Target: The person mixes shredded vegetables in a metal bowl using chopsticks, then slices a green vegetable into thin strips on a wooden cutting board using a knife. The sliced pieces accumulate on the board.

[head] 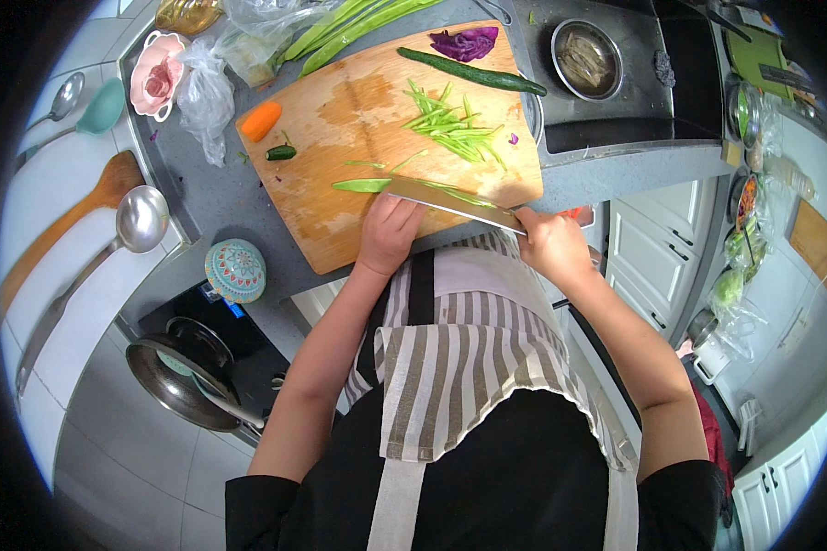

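Observation:
My right hand (555, 244) grips the handle of a broad kitchen cleaver (455, 201), whose blade lies slantwise over the near part of a wooden cutting board (303, 200). Bunched at the blade's left end, the fingers of my left hand (389, 234) hold a flat green bean pod (360, 185); the fingertips are partly hidden. Thin slivers show along the blade's far side. Farther back lies a loose heap of shredded green bean (455, 127). The board also bears a cucumber (468, 71), a piece of purple cabbage (465, 45), a carrot piece (261, 122) and a cucumber end (280, 152).
Whole flat beans (365, 27) and plastic bags (207, 100) lie behind the board. A metal bowl (586, 60) stands in the sink (634, 113) at right. At left are a pink dish (157, 76), a patterned bowl (235, 271) and a wok (179, 386).

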A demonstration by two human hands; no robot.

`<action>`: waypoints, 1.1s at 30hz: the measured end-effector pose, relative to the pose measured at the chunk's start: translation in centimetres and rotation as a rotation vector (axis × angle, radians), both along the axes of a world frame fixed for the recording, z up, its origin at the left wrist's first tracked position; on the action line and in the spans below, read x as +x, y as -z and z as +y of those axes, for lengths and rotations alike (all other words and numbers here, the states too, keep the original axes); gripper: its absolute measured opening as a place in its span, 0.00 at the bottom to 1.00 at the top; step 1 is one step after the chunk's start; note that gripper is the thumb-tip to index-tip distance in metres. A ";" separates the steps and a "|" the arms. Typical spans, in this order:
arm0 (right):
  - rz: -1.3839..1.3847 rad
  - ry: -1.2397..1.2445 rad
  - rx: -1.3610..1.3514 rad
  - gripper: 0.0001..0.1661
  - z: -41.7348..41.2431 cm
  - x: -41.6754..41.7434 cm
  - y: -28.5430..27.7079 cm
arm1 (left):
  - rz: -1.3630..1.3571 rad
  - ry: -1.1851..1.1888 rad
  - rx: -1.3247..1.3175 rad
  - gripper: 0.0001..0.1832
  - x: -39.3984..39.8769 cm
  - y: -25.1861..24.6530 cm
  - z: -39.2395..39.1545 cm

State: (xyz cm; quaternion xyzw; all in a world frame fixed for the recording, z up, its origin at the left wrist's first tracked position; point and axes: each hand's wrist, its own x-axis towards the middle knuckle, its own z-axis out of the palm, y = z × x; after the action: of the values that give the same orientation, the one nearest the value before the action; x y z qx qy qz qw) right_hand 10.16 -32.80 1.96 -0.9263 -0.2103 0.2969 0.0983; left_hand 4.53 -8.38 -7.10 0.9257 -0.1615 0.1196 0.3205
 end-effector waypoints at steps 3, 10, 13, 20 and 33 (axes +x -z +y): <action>-0.010 -0.031 0.003 0.07 0.1 0.4 -0.3 | 0.022 -0.005 -0.013 0.12 -0.2 -0.1 0.1; 0.027 -0.036 0.001 0.07 0.2 0.8 0.0 | 0.012 -0.025 -0.036 0.09 0.0 -0.3 0.2; 0.015 -0.042 0.023 0.08 0.2 0.8 -0.2 | 0.019 -0.030 -0.050 0.09 -0.1 -0.3 0.2; 0.087 -0.018 -0.063 0.13 1.8 1.2 0.1 | 0.011 -0.021 -0.048 0.12 -0.2 0.2 0.2; 0.076 0.057 -0.009 0.08 2.1 1.2 0.3 | 0.013 -0.051 -0.058 0.12 -0.4 -0.3 0.9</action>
State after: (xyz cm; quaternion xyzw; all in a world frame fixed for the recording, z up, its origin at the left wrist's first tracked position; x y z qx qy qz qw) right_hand 11.35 -30.67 1.66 -0.9204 -0.1786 0.3297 0.1107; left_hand 4.18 -7.49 -6.80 0.9205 -0.1323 0.1265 0.3451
